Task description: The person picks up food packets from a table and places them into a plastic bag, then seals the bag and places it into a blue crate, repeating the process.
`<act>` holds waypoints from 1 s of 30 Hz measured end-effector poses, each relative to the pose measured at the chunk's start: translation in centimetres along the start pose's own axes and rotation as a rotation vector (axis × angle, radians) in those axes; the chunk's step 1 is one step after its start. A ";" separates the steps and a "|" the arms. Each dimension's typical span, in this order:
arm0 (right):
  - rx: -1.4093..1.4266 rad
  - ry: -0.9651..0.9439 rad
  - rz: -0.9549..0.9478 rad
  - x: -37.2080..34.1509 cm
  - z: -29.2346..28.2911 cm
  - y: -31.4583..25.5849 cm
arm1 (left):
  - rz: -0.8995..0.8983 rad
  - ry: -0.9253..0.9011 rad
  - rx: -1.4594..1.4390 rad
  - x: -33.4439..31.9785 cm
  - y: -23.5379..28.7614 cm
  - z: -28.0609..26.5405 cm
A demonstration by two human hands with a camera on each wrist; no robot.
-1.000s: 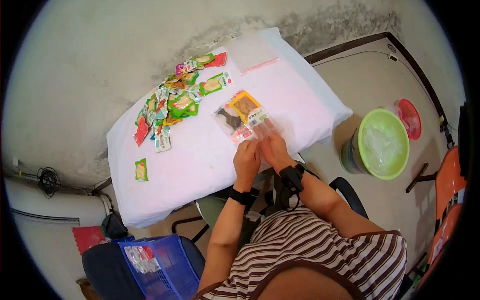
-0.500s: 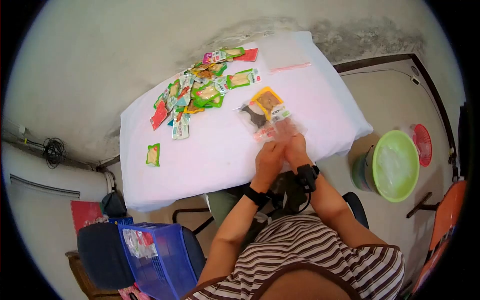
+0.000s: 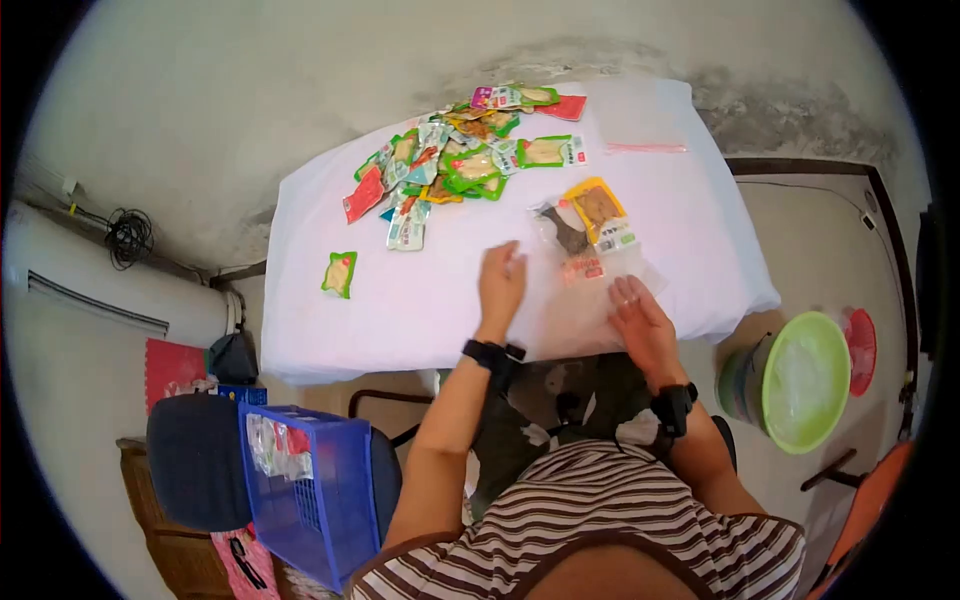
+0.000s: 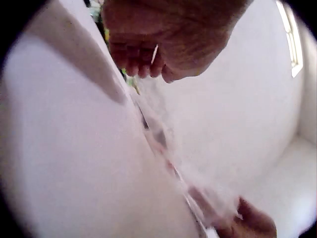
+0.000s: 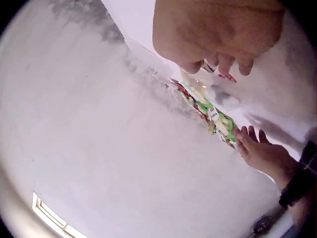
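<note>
A clear plastic bag [image 3: 595, 262] with packets in it lies on the white-covered table. Through it show a yellow-edged packet [image 3: 600, 210], a packet with dark contents [image 3: 568, 235] and red print. My right hand [image 3: 643, 322] is at the bag's near right side, its fingers fairly straight and their tips over the clear film. To the left of the bag, my left hand [image 3: 503, 285] is above the cloth, loosely bent, holding nothing. The left wrist view shows the left hand [image 4: 168, 39] apart from the bag, with the right hand [image 4: 247, 223] beside the film.
A heap of colourful food packets [image 3: 470, 165] covers the table's far middle. One green packet [image 3: 339, 274] lies alone at the left. Another clear bag [image 3: 645, 130] lies at the far right. On the floor stand a green-rimmed bucket [image 3: 800, 380], a red basket [image 3: 860, 352] and, on a chair, a blue crate [image 3: 320, 500].
The hands were together at the bag's near edge; now they are apart. My left hand has let go and moved left, while the right hand has shifted right along the bag. The head view has turned.
</note>
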State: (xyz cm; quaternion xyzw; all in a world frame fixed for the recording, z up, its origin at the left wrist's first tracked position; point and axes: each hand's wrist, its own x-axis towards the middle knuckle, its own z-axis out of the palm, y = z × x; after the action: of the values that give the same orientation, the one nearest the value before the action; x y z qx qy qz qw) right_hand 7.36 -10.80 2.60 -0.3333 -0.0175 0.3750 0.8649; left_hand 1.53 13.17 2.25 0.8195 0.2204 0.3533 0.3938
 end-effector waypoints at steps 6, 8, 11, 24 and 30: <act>-0.041 0.018 0.047 -2.4 -2.2 -0.1 | 0.042 0.300 0.646 5.9 -5.9 -7.9; -0.016 0.009 0.046 -2.2 -3.1 0.2 | 0.057 0.347 0.617 6.6 -6.6 -9.6; 0.025 0.057 0.061 -2.2 -3.1 0.3 | 0.056 0.520 0.904 6.9 -9.7 -13.4; -0.116 -0.105 0.145 -4.5 0.1 -0.6 | -0.398 0.518 0.156 0.8 -10.2 -23.8; -0.473 -0.154 0.196 -4.9 4.0 0.4 | -0.592 -0.033 -0.752 -5.9 2.8 -9.8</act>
State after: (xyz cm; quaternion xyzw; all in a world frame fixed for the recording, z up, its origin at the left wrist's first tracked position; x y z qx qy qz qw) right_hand 2.49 -11.62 6.56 -0.4966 -0.1377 0.4667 0.7188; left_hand -9.45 12.57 6.39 0.5276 0.2952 0.2682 0.7501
